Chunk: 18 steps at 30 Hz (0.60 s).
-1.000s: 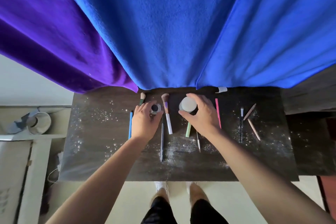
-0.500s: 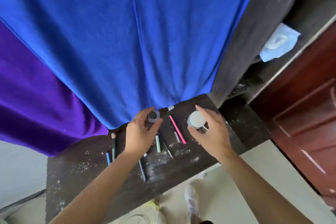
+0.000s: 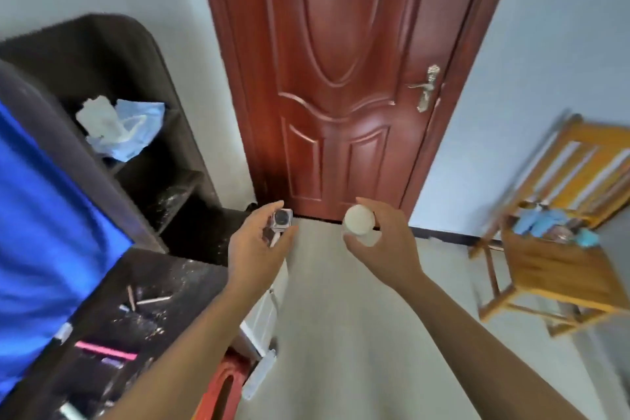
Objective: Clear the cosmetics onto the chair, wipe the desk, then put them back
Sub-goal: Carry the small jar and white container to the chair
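My left hand holds a small clear square jar with a dark lid in its fingertips, out over the floor. My right hand grips a round white-lidded jar. Both are lifted away from the dark desk, which lies at lower left, dusted with powder. A pink pencil, two thin sticks and other small cosmetics remain on it. The wooden chair stands at the right and carries some blue and teal items on its seat.
A red-brown door is straight ahead. A dark shelf unit with a crumpled blue-white cloth stands left of it. Blue fabric hangs behind the desk. Pale floor lies between desk and chair. A red object sits below the desk edge.
Both hands lifted their jars off the desk. The view swung right, from the desk and blue fabric to the door and the chair.
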Tool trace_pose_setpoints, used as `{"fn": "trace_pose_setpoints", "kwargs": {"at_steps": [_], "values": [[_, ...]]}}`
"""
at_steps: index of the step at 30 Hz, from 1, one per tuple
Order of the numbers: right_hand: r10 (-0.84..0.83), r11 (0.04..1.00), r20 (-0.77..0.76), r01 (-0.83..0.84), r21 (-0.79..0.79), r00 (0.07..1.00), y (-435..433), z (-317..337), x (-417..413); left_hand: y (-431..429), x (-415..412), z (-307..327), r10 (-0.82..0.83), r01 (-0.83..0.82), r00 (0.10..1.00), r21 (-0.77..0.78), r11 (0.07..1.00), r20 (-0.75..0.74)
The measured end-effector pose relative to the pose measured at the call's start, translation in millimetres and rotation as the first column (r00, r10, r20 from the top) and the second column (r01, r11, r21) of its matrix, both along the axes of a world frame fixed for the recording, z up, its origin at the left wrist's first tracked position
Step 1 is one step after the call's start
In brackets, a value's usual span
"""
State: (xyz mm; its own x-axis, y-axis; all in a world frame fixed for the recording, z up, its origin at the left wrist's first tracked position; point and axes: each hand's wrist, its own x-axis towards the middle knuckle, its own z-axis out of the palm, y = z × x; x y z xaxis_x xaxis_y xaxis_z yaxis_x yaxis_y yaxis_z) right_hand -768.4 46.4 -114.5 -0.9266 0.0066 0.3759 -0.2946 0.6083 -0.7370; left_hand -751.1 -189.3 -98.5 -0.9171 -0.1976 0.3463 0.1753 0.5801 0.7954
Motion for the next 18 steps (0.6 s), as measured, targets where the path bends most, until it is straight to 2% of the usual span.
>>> {"fn": "trace_pose_setpoints", "kwargs": {"at_steps": [5, 10, 18], "values": [[-0.213, 0.977, 0.016, 0.213, 0.023, 0.977, 179, -15, 22, 173, -36, -12, -0.177, 0.176, 0.983, 0.008, 0.984, 0.042], [-0.421, 0.904, 0.037, 0.417, 0.092, 0.906, 349, -18, 36, 348, -56, -23, -0.366, 0.364, 0.930, 0.063, 0.929, 0.030], [-0.604, 0.796, 0.105, 0.604, 0.030, 0.790, 501, -17, 28, 514, -88, -21, -0.568, 0.562, 0.815, 0.086, 0.823, 0.113]]}}
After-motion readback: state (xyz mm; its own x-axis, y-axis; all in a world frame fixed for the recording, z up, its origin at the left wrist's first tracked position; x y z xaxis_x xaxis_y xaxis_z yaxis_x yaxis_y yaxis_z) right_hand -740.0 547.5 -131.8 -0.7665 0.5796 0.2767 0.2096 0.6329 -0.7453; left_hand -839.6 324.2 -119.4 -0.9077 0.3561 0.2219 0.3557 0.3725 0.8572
